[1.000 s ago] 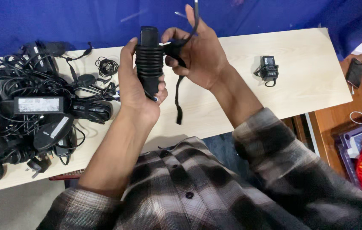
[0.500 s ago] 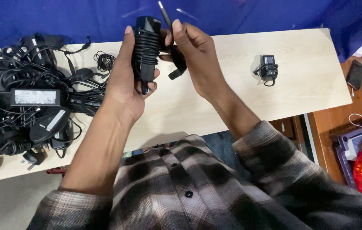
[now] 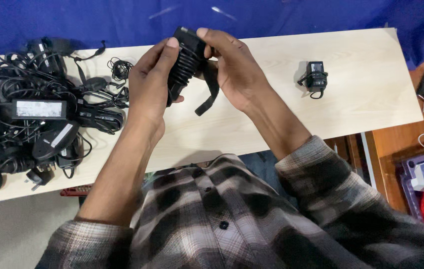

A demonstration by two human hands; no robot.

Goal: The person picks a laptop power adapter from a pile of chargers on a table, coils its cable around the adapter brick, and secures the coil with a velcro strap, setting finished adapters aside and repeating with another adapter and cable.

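Both hands are holding a black rectangular power adapter with its cord coiled tightly around the body (image 3: 186, 62), raised above the pale wooden tabletop (image 3: 361, 94), near the far edge and slightly left of centre.

Left hand (image 3: 149, 87): fingers are wrapping around the left side of the adapter, thumb reaching up to its top corner; the grip is closed firmly on the coiled body.

Right hand (image 3: 234, 69): fingers are curling over the adapter's top right edge, pressing against it. A black flat strap (image 3: 211, 94) is hanging down from the adapter, passing under the right palm, its free end dangling just above the tabletop.

Left part of the table: a tangled heap of black adapters and cables (image 3: 37, 124) is lying there, well apart from the hands, with one long adapter showing a pale label facing up.

Right part of the table: a small black adapter with its cord already bundled (image 3: 315, 77) is lying alone, apart from the right hand.

Person is wearing a grey-and-black plaid shirt with sleeves pushed up.
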